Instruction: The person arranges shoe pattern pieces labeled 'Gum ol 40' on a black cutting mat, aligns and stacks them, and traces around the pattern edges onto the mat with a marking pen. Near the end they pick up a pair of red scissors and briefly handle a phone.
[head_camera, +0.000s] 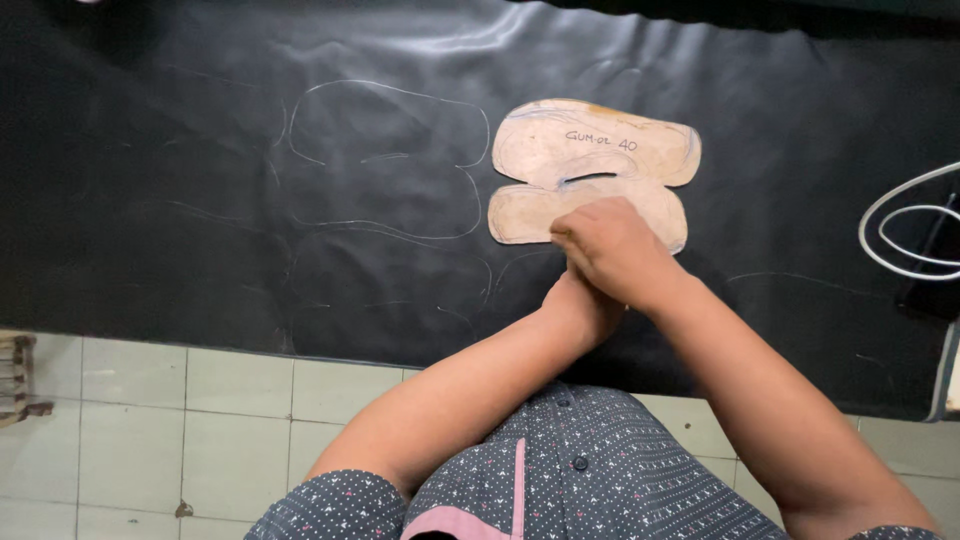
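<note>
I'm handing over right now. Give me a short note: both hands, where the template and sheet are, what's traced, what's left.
Right hand: pressing down on the lower edge of the cardboard pattern template, holding it flat.
Left hand: tucked under the right wrist, mostly hidden; I cannot tell whether it holds a marker.
Template lies flat on the black leather sheet, right of centre.
Done: one traced outline of the same shape sits just left of the template, with fainter lines below it.
Left: no line is visible around the template's present spot; bare sheet remains to its right.
</note>
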